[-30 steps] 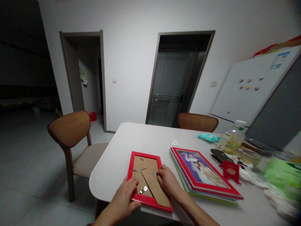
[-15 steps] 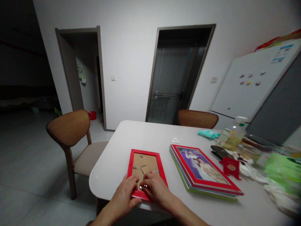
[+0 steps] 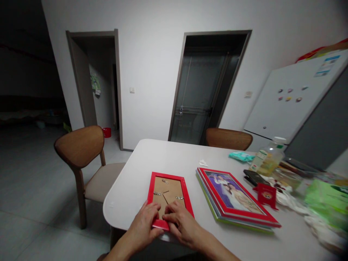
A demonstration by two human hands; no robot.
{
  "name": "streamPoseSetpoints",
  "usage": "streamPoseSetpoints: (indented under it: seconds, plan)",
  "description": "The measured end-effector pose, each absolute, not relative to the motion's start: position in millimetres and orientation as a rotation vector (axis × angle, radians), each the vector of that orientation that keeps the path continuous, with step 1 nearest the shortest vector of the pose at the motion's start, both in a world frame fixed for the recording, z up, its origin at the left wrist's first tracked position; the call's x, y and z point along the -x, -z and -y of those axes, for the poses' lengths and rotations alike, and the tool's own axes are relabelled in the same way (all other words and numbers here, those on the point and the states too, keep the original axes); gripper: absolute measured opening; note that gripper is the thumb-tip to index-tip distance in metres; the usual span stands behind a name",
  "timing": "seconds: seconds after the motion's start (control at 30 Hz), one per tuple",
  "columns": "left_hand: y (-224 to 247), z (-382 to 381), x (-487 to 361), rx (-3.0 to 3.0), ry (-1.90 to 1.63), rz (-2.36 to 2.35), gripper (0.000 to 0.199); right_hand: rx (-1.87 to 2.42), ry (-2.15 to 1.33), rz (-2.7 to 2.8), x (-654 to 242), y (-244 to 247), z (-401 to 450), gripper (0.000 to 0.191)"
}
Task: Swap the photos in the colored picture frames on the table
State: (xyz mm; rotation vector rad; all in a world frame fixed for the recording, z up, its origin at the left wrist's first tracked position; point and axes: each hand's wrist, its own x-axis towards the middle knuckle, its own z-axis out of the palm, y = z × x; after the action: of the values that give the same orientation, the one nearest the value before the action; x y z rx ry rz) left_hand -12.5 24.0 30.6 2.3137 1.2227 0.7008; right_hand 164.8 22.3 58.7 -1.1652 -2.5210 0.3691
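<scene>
A red photo frame [image 3: 189, 204] lies face down near the front edge of the table, its brown backing board [image 3: 174, 188] showing. Small metal clips [image 3: 157, 194] sit at the far, left and right sides of the board, and a thin dark strut mark is near its middle. My left hand [image 3: 145, 221] holds the near left corner, fingers on the rim and thumb at the near edge. Curled over the near right part is my right hand [image 3: 182, 221], its fingertips pressed on the board by the near rim. What lies under those fingertips is hidden.
To the right is a stack of photo frames [image 3: 239, 214], a wedding picture on top. Beyond it are a dark phone-like object [image 3: 255, 177], a red packet [image 3: 266, 195], a bottle [image 3: 268, 157], a teal packet [image 3: 241, 156] and a green bag [image 3: 327, 199]. A chair [image 3: 81, 148] stands left.
My right hand has shifted slightly toward me, its fingers closing down at the near rim; shiny metal seen under them before is now covered. The left hand and photo frame stay put.
</scene>
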Motion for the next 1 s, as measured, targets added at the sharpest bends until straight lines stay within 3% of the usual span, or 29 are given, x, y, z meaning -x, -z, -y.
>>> streamPoseSetpoints:
  seconds: [0.1, 0.33, 0.5, 0.87, 1.0]
  plan:
    - [-28.6, -25.2, 12.2, -2.319, -0.701, -1.226, 0.032, 1.188, -0.374, 2.487, -164.3, -54.2, -27.7, 0.023]
    - [-18.6, -27.9, 14.8, -2.343, -0.711, -1.225, 0.059, 1.339, -0.378, 2.213, -151.6, -43.1, -76.1, 0.025]
    - [-20.2, -27.6, 14.3, -2.333, -0.704, -1.227, 0.057, 1.425, -0.22, 2.294, -134.4, -33.1, -99.7, 0.024]
    - [-31.9, -25.1, 13.7, -2.321, -0.663, -1.226, 0.053, 1.349, -0.259, 2.367, -137.6, -32.6, -103.7, 0.018]
    - [-33.9, -23.9, 13.2, -2.311, -0.618, -1.246, 0.052, 1.505, -0.206, 2.239, -144.4, -32.2, -111.8, 0.024]
